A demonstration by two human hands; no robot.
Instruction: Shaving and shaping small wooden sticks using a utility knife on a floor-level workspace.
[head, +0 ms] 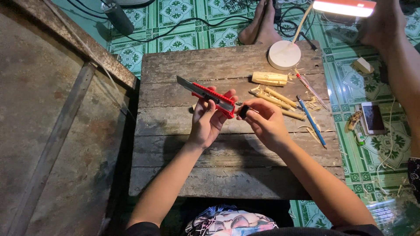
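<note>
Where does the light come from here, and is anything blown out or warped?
Head view: the lamp at top right is blown out to white; both hands and the red knife are evenly lit and sharp; the board casts shadow toward the wearer; wide-angle bending shows at the left edge.

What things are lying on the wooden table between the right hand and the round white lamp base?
In the head view, between the right hand and the lamp base lie a short thick bamboo piece and thinner bamboo sticks, with shavings.
</note>
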